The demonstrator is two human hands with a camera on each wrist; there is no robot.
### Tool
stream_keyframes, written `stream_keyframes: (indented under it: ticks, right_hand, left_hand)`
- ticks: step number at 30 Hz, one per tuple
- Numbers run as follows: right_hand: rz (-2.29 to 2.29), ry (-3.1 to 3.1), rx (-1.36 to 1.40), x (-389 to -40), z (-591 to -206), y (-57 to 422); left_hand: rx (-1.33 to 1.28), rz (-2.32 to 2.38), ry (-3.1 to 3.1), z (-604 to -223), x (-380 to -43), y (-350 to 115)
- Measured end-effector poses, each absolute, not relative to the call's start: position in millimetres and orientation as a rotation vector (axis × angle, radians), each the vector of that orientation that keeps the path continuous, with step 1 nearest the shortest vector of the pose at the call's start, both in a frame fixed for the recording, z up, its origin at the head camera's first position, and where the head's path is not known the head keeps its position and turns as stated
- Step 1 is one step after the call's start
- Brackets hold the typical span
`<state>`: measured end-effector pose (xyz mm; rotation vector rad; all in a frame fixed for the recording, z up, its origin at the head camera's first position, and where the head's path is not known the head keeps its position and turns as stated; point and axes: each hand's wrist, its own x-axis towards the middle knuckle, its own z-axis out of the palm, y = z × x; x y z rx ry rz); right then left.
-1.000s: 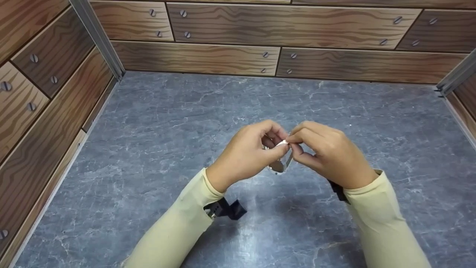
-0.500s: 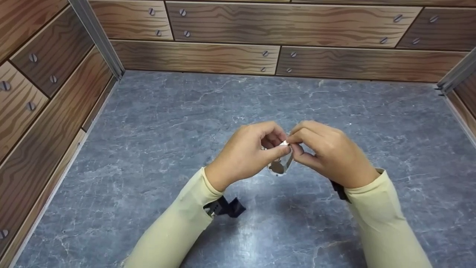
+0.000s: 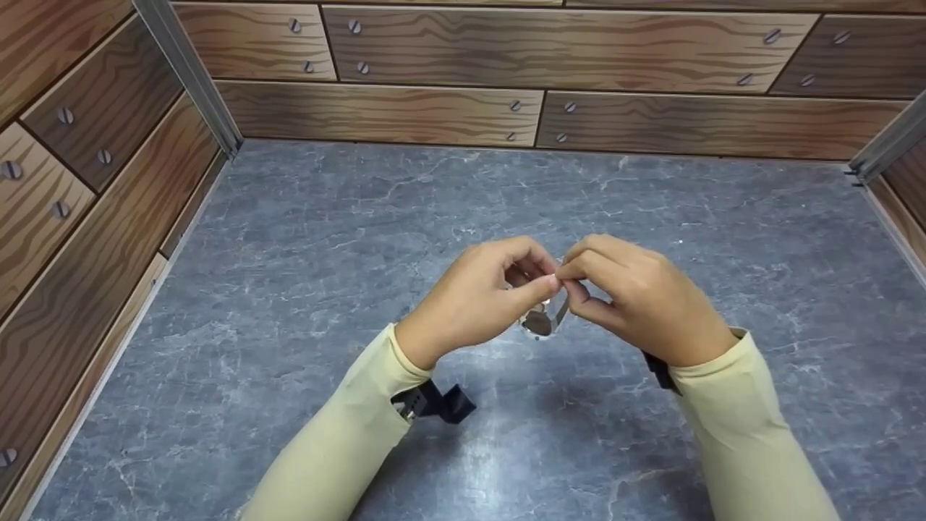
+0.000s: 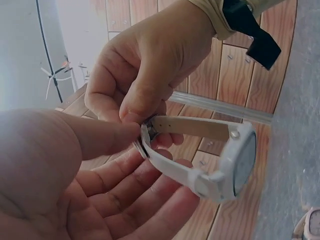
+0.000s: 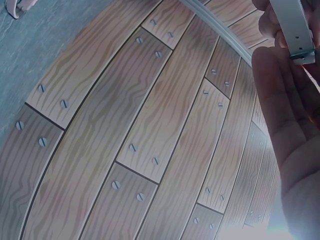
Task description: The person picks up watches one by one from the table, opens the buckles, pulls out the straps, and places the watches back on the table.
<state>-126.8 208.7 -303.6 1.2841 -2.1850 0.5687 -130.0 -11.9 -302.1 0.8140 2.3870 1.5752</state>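
Observation:
A wristwatch (image 3: 537, 323) with a white strap hangs in the air below my fingertips, its loop nearly closed. My left hand (image 3: 477, 297) pinches the strap at the buckle between thumb and fingers. Right beside it, my right hand (image 3: 633, 300) pinches the same spot, so the fingertips of both hands meet. In the left wrist view the white case (image 4: 227, 167) points to the right, and the metal buckle (image 4: 150, 129) sits where the strap ends come together, partly covered by fingers. The right wrist view shows the strap (image 5: 292, 25) with small holes near its end.
The grey marbled table (image 3: 347, 217) lies beneath, bounded by wood-patterned walls (image 3: 434, 51). At the left wrist view's lower right edge, a pinkish band with a round face (image 4: 312, 225) shows in part. Black camera mounts (image 3: 441, 404) sit at the wrists.
The white strap end that stuck out between the fingertips has become hidden behind my left thumb. Both hands stay nearly in place, the left thumb shifting slightly.

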Motion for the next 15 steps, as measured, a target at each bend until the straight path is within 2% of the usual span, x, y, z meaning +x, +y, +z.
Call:
stream_keyframes:
  ticks: [15]
  right_hand:
    - [0.54,-2.203,1.292,-125.8,-303.7,209.5]
  left_hand:
    - [0.821,1.548,2.433,-302.9,-129.5,-10.2]
